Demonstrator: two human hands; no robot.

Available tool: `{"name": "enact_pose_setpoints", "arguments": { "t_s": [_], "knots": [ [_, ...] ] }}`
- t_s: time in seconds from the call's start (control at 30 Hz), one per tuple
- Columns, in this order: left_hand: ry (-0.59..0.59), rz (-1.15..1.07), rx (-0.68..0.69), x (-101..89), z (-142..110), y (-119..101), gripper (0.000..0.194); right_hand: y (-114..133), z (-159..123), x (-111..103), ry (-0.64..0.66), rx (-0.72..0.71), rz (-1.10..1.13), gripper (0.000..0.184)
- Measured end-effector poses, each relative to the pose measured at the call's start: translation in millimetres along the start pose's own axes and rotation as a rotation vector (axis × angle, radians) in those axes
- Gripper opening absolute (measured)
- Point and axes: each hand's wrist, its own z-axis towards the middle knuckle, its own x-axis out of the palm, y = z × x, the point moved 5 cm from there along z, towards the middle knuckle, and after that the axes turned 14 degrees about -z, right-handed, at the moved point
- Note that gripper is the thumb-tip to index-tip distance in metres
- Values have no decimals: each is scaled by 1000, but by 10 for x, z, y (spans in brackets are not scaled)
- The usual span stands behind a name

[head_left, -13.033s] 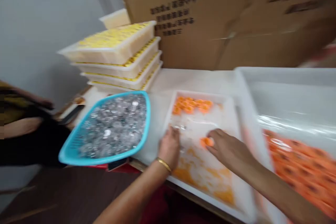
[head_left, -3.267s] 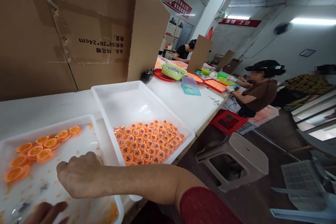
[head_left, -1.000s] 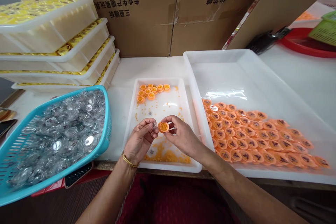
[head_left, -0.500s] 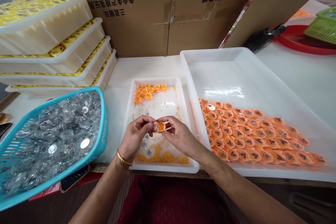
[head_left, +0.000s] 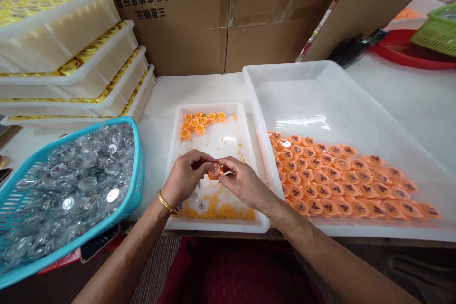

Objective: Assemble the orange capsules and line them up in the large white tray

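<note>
Over the small white tray (head_left: 174,152), both my hands meet at one small orange cup (head_left: 211,175). My right hand (head_left: 237,178) pinches the cup from its right side. The fingers of my left hand (head_left: 188,171) are closed on a clear plastic lid (head_left: 214,169) with a dark print, which lies over the cup's mouth. Whether the lid is pressed fully down, I cannot tell. Several open orange cups (head_left: 194,123) with orange bits inside stand at the tray's far end. Loose orange bits (head_left: 217,211) lie heaped along its near side, with a few clear lids by my left hand.
A blue basket (head_left: 140,161) of clear lids stands left. Behind it rise stacked white trays (head_left: 53,52) of yellow pieces. The large white tray (head_left: 302,90) at right holds rows of lidded orange cups (head_left: 331,175). A cardboard box (head_left: 192,42) stands at the back.
My left hand has brought the clear lid from beside the cup to over its mouth. The orange bits in that cup, visible before, are now covered. The view has shifted slightly.
</note>
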Motion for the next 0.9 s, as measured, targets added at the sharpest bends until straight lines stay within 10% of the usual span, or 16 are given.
{"name": "enact_pose_setpoints", "arguments": {
  "t_s": [0.47, 0.9],
  "knots": [
    [11, 177, 180, 78, 35, -140, 7, -71, -9, 20, 50, 57, 222, 32],
    [-59, -3, -58, 92, -73, 70, 27, -69, -21, -43, -40, 88, 453, 23]
  ]
}}
